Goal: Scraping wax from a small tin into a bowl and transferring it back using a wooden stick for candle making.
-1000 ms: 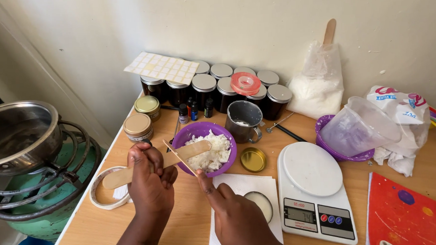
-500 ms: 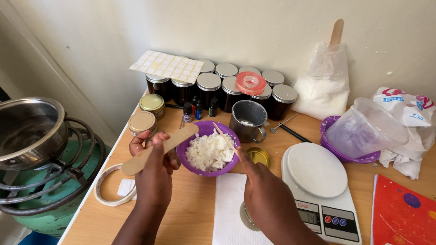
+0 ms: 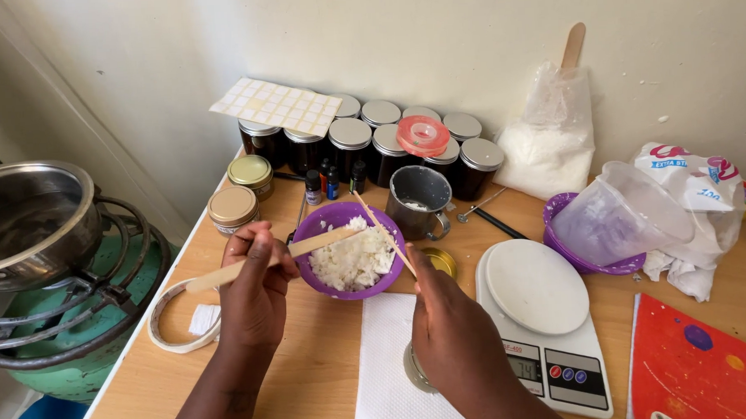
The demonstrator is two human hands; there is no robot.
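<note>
Near the back left corner of the wooden table (image 3: pixel 329 360), a purple bowl (image 3: pixel 317 228) of white flakes (image 3: pixel 354 258) sits just in front of a row of dark jars (image 3: pixel 350 144). The left hand (image 3: pixel 256 292) is closed around a flat wooden stick (image 3: pixel 267 259), whose far end rests over the flakes. The right hand (image 3: pixel 452 331) pinches a thin stick (image 3: pixel 384 232) that slants across the bowl's right rim; both tips lie beyond the fingers, toward the jars. Flakes could well spill over the rim if either stick pushes sideways, and the light bowl might slide into the grey mug (image 3: pixel 418 201) just beside it. A white kitchen scale (image 3: pixel 542 327) stands near the right hand.
</note>
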